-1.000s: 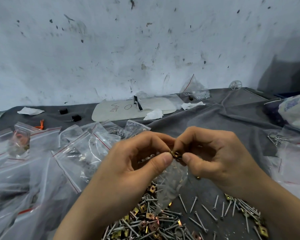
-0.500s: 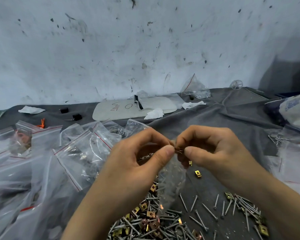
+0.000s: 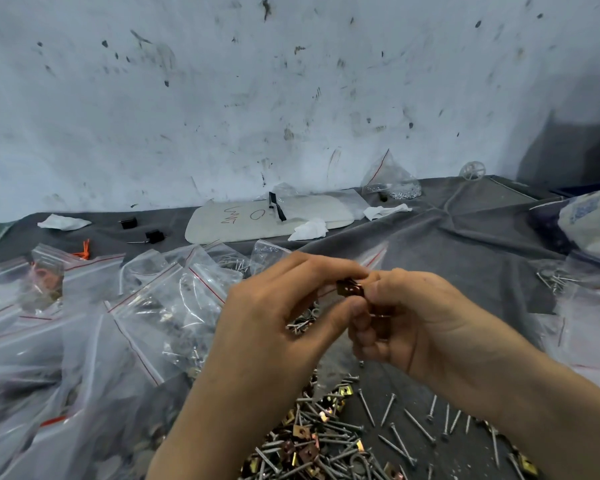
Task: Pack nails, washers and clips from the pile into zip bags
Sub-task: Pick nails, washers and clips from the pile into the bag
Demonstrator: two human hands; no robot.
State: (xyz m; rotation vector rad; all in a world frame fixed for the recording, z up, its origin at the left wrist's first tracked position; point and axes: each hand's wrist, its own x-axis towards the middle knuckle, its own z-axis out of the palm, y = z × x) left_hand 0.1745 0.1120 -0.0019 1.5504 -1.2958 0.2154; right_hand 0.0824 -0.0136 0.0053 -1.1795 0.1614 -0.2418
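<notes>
Many filled bags [image 3: 167, 306] lay at 9 o'clock; big pile [image 3: 326, 441] unpacked at 6. Left hand [image 3: 278, 330] & right hand [image 3: 416, 323] were together, both pinching a clip [image 3: 350, 289], prob. mid-bagging.

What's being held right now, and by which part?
A clip, pinched by both hands: the left hand grips its top and bottom edges between forefinger and thumb, and the right hand grips its right end.

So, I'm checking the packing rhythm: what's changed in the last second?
The left hand and right hand have risen slightly and now pinch a brown clip between them; the small bag that hung below them no longer shows. The pile and the filled zip bags lie as before.
</notes>
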